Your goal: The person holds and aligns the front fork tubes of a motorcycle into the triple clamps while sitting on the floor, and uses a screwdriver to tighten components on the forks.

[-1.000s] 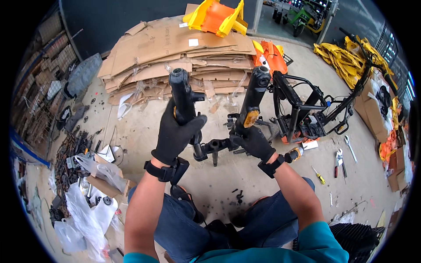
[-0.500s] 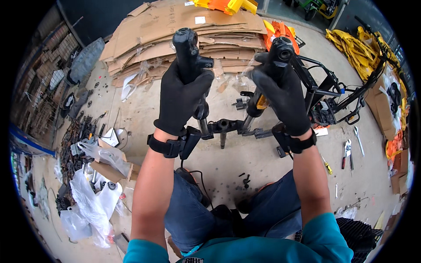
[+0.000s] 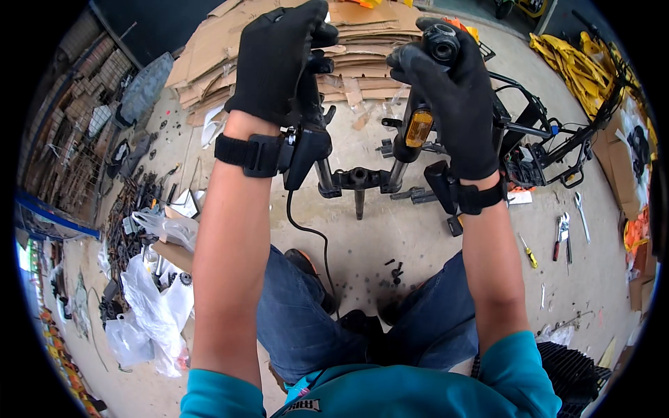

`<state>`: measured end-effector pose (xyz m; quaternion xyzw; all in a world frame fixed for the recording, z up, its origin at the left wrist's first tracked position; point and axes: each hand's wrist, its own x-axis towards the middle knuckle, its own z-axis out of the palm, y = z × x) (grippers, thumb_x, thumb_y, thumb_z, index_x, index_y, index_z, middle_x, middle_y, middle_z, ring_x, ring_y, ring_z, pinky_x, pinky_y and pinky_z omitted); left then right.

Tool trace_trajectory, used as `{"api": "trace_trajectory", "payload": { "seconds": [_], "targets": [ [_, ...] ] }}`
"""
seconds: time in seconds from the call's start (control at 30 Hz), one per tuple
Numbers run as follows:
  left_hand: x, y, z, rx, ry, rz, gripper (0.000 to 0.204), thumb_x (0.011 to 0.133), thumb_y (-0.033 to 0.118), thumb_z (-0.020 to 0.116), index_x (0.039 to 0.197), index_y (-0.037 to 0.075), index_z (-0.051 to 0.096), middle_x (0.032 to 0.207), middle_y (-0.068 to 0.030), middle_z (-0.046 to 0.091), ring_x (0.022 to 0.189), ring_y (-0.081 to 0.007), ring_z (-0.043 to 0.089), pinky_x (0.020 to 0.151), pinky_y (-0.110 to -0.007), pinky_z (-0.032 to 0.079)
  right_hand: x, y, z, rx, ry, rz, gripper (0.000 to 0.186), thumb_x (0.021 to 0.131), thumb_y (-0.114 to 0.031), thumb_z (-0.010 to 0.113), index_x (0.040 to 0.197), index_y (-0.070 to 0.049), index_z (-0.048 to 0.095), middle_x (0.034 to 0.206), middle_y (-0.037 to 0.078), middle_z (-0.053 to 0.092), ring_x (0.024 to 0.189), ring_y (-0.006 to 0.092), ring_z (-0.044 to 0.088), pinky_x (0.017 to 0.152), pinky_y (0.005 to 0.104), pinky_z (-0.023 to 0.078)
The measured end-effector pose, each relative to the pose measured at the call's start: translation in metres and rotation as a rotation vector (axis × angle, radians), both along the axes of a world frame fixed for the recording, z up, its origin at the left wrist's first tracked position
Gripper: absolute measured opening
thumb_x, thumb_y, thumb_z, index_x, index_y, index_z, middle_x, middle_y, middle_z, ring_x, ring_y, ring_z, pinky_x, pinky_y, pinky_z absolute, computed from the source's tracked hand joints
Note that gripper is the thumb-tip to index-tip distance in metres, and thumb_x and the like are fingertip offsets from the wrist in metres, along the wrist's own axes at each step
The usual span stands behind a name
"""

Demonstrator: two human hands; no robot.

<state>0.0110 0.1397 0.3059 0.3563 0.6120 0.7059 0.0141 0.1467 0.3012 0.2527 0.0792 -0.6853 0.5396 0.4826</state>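
Note:
A black motorcycle front fork (image 3: 359, 178) stands in front of me, its crossbar low and its two legs pointing up. In a black glove, my left hand (image 3: 275, 66) is closed over the upper end of the left leg and hides most of it. My right hand (image 3: 453, 104), gloved too, wraps around the upper part of the right leg, whose round holed end (image 3: 442, 45) shows above the thumb. An amber reflector (image 3: 418, 128) sits on that right leg, below the fingers. A short stem (image 3: 359, 202) hangs from the middle of the crossbar.
Flattened cardboard (image 3: 362, 38) is stacked ahead. A black frame (image 3: 536, 139) lies at the right, near a screwdriver (image 3: 529, 252), pliers (image 3: 562, 237) and a wrench (image 3: 582, 217). Loose bolts (image 3: 396, 272) lie between my feet. Plastic bags (image 3: 157, 306) and metal parts are at the left.
My left hand has gone up over the top end of the left leg, which was showing above it before. My right hand has risen slightly, still around the right leg.

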Motion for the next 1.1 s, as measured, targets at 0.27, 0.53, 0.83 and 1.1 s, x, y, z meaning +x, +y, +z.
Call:
{"api": "trace_trajectory", "payload": {
  "seconds": [0.27,0.53,0.83,1.1],
  "targets": [
    [-0.008,0.016,-0.005,0.057,-0.067,-0.072,0.031,0.101,0.021,0.062,0.074,0.005,0.060,0.061,-0.0036,0.054,0.050,-0.0138,0.056,0.048,-0.029,0.048,-0.006,0.017,0.015,-0.071,-0.278,0.025,0.024,0.099,-0.021,0.070,0.112,-0.002,0.069,0.082,0.003,0.067,0.075,0.0154,0.070,0.072,0.0296,0.060],
    [0.012,0.010,-0.005,0.077,-0.095,-0.051,0.029,0.099,0.019,0.062,0.074,0.007,0.057,0.059,-0.0025,0.054,0.046,-0.0134,0.053,0.046,-0.028,0.045,-0.032,0.010,0.026,0.119,-0.085,-0.281,0.021,0.101,-0.021,0.063,0.087,-0.007,0.057,0.066,0.000,0.054,0.054,0.0099,0.057,0.051,0.0281,0.047],
    [-0.020,0.024,-0.012,0.012,0.199,0.095,0.032,0.099,0.017,0.059,0.070,0.006,0.058,0.056,-0.0031,0.053,0.046,-0.0135,0.055,0.045,-0.029,0.045,-0.018,-0.004,0.030,-0.217,-0.208,-0.064,0.016,0.097,-0.012,0.069,0.085,-0.006,0.060,0.070,0.000,0.059,0.056,0.0086,0.056,0.053,0.0250,0.047],
    [-0.036,0.031,-0.015,-0.014,0.416,0.175,0.035,0.100,0.019,0.059,0.068,0.004,0.060,0.055,-0.0049,0.055,0.042,-0.0154,0.055,0.045,-0.031,0.046,-0.003,-0.025,0.032,-0.150,-0.246,-0.066,0.012,0.095,-0.010,0.071,0.089,-0.005,0.063,0.071,0.000,0.061,0.059,0.0080,0.057,0.056,0.0254,0.048]
  ]
}}
